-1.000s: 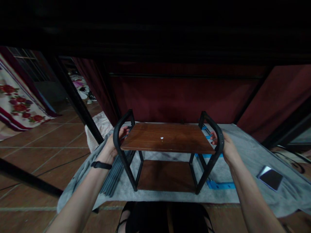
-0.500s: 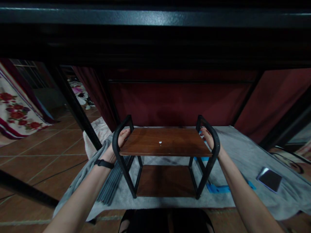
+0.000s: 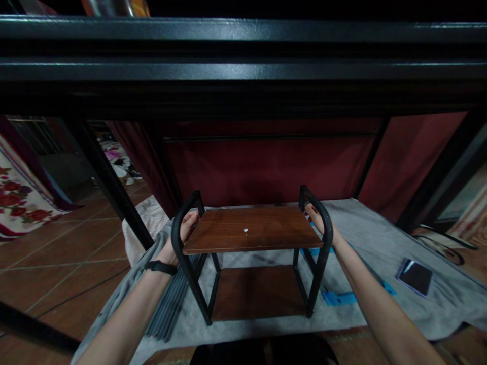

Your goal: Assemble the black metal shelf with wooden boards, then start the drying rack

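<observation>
A small two-tier shelf (image 3: 247,230) with brown wooden boards and black metal side frames stands on a grey cloth (image 3: 380,243) right in front of me. My left hand (image 3: 181,234) reaches through the left frame, its fingers curled on the left edge of the top board. A black band sits on that wrist. My right hand (image 3: 316,219) lies against the right edge of the top board, inside the right frame, fingers pressed along it. The lower board (image 3: 254,291) sits between the frame legs.
A thick black metal beam (image 3: 243,61) crosses overhead, and a slanted black leg (image 3: 102,172) rises at the left. Dark metal rods (image 3: 171,304) lie left of the shelf, blue pieces (image 3: 338,297) and a phone (image 3: 414,276) to its right. Behind hangs a red curtain (image 3: 266,162).
My right hand has slid from the outside of the right frame to the inside, against the board. My view has lifted, showing more of the overhead beam. The shelf now looks slightly farther away.
</observation>
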Action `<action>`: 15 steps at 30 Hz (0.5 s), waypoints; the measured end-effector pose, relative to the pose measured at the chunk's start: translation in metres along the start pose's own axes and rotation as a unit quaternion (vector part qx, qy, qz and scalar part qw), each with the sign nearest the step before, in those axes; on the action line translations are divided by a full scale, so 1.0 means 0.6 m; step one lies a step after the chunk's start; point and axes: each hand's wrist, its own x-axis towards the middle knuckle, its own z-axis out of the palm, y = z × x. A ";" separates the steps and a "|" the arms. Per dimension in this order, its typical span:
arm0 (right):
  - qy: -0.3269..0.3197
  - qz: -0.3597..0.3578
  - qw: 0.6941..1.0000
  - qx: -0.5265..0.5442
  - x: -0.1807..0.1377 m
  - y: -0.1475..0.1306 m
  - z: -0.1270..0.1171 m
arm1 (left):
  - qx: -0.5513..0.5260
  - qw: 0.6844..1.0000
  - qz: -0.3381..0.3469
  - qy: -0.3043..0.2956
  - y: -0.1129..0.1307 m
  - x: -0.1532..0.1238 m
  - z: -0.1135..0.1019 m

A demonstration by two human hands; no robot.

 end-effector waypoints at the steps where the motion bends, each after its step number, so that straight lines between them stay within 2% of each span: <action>1: 0.000 0.003 1.000 0.005 0.002 0.003 0.001 | -0.001 1.000 0.004 -0.001 -0.003 0.002 0.000; 6: -0.011 0.008 1.000 0.023 0.011 0.016 0.003 | 0.007 0.999 0.043 0.006 0.001 0.000 0.006; 11: -0.041 0.044 0.997 0.051 0.013 0.005 0.006 | 0.003 0.998 0.055 0.022 0.013 -0.014 0.017; 15: -0.021 0.048 0.998 0.032 0.008 -0.002 0.007 | 0.003 0.999 0.046 0.026 0.017 -0.017 0.018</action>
